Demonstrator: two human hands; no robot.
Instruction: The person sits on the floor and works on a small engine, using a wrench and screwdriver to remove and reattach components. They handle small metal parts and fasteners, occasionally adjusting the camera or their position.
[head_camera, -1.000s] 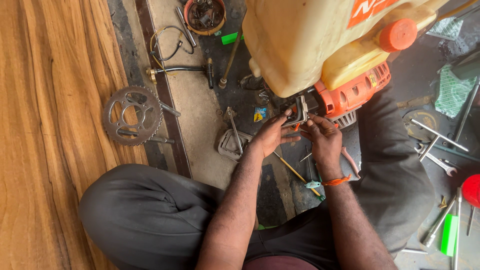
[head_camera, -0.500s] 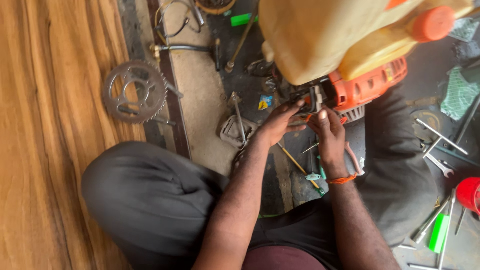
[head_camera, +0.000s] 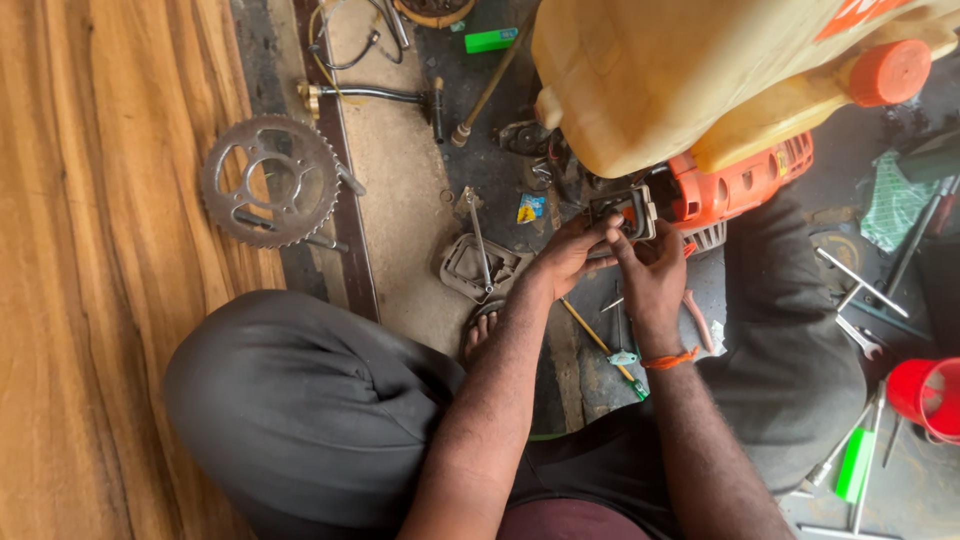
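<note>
Head view, hands: our left hand (head_camera: 568, 255) and right hand (head_camera: 650, 272) meet, both pinching a small grey rectangular part (head_camera: 625, 212).
Head view, location: the part sits against the orange engine housing (head_camera: 735, 185), under the yellow tank (head_camera: 680, 75).
Head view, relation: the part lies straight ahead of our fingertips, its long axis roughly crosswise; both hands equally near.
Head view, counts: one part, one tank, one sprocket (head_camera: 270, 180), one red cup (head_camera: 925, 395).

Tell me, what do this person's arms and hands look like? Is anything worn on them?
Both forearms are bare, with no sleeves and no gloves in view. The left hand has nothing on it, and no ring or watch shows. The right hand has a thin orange band tied round the wrist. The fingers look smudged with workshop grime.
</note>
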